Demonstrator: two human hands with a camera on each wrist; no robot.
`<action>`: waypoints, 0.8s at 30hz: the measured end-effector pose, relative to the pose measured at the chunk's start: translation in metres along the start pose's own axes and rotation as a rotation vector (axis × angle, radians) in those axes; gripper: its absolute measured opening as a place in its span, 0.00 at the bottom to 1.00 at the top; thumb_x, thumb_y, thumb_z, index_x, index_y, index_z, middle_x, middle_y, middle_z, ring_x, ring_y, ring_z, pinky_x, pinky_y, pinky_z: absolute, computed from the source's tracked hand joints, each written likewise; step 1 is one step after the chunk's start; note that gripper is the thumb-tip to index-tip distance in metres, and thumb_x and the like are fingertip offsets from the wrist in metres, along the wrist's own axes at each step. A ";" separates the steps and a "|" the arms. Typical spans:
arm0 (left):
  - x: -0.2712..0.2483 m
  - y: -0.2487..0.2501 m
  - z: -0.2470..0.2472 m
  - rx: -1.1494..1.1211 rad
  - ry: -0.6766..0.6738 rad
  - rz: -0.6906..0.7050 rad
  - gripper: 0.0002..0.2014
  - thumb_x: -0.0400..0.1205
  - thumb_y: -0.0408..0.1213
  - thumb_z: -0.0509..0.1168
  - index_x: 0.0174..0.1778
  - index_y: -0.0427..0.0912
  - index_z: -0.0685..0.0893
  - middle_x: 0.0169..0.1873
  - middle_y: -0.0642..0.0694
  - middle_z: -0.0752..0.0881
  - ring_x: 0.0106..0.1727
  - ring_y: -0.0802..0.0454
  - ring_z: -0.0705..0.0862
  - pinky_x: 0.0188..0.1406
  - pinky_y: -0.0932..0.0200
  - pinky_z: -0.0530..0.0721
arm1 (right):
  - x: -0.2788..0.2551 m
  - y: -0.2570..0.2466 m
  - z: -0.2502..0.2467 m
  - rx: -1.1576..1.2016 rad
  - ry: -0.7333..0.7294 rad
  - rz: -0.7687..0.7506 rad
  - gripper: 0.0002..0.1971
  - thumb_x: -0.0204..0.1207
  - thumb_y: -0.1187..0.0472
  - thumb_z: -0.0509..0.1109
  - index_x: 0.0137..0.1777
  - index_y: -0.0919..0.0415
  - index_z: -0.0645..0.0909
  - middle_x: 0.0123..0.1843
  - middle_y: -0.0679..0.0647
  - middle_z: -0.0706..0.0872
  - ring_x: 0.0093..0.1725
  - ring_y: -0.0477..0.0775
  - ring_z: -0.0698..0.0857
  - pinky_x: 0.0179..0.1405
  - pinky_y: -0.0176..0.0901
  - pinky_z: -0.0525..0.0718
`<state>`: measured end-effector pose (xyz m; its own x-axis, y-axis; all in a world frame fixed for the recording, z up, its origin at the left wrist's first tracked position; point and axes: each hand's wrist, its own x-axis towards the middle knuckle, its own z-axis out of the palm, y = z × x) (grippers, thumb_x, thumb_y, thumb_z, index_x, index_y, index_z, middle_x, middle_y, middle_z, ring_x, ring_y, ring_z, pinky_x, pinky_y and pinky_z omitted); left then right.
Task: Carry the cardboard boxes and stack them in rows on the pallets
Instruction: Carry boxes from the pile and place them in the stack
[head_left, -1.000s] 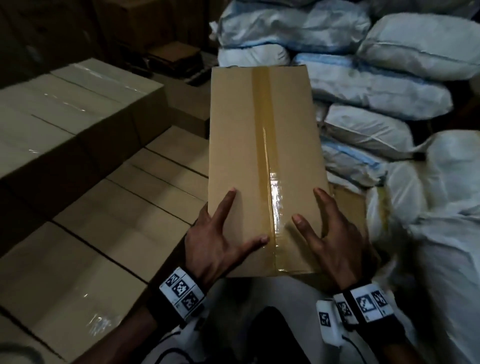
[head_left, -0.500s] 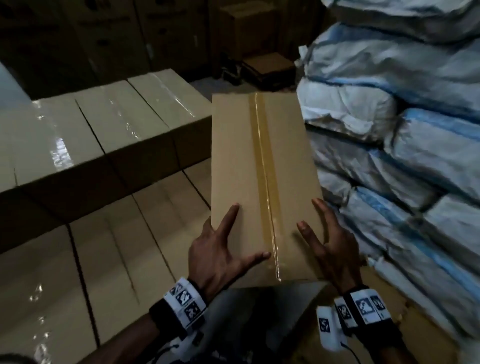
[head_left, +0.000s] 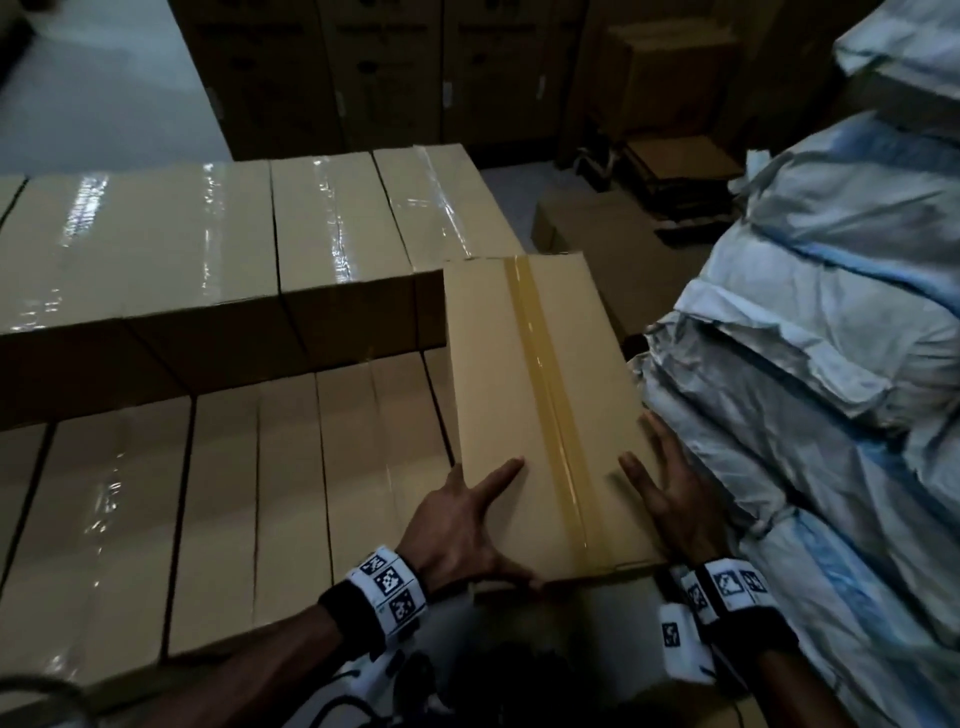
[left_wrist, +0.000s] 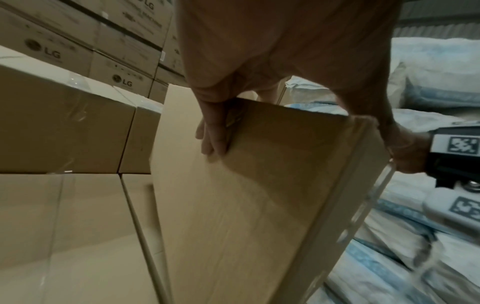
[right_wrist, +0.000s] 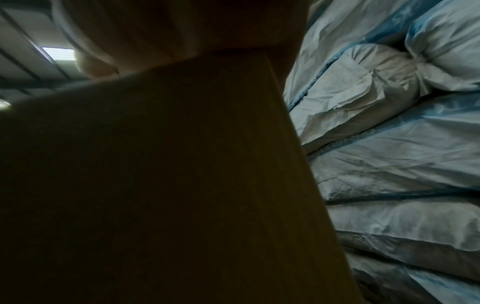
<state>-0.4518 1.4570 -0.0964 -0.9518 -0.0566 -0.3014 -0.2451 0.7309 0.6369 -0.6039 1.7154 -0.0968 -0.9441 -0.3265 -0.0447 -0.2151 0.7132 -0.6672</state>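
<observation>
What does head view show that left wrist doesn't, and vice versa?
Head only: the brown tape strip along the top of the long tan cardboard box, the right hand on its near right corner, and the two-tier rows of stacked cardboard boxes from above.

Left wrist only: the left hand's fingers curled round the box's near left edge, plus LG-printed cartons behind.

Both: the held box, left hand, and white-and-blue sacks on the right.

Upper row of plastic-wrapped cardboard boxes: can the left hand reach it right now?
Probably not: the left hand grips the tape-sealed brown cardboard box, which the right hand also holds; the upper row of plastic-wrapped cardboard boxes lies beyond.
</observation>
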 end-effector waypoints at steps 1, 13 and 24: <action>0.005 -0.002 0.001 -0.004 0.005 -0.006 0.67 0.49 0.84 0.74 0.83 0.82 0.44 0.86 0.44 0.62 0.80 0.37 0.73 0.79 0.42 0.77 | 0.009 0.002 0.002 0.014 -0.018 -0.005 0.46 0.70 0.17 0.53 0.88 0.34 0.57 0.87 0.46 0.69 0.82 0.57 0.73 0.80 0.56 0.68; 0.062 0.022 0.026 0.000 0.040 -0.213 0.70 0.47 0.84 0.75 0.83 0.82 0.43 0.85 0.41 0.60 0.77 0.34 0.76 0.76 0.43 0.79 | 0.087 0.035 0.006 0.073 -0.176 -0.083 0.48 0.72 0.21 0.57 0.89 0.44 0.61 0.86 0.53 0.71 0.82 0.61 0.72 0.76 0.48 0.66; 0.079 0.034 0.051 -0.062 0.075 -0.324 0.68 0.50 0.78 0.79 0.82 0.83 0.44 0.87 0.48 0.57 0.83 0.39 0.69 0.81 0.46 0.73 | 0.130 0.059 0.007 0.058 -0.304 -0.149 0.50 0.69 0.16 0.51 0.89 0.39 0.55 0.84 0.51 0.74 0.77 0.62 0.78 0.71 0.51 0.72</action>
<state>-0.5255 1.5125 -0.1346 -0.8329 -0.3308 -0.4437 -0.5458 0.6238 0.5595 -0.7376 1.7107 -0.1471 -0.7837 -0.6009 -0.1575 -0.3222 0.6100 -0.7239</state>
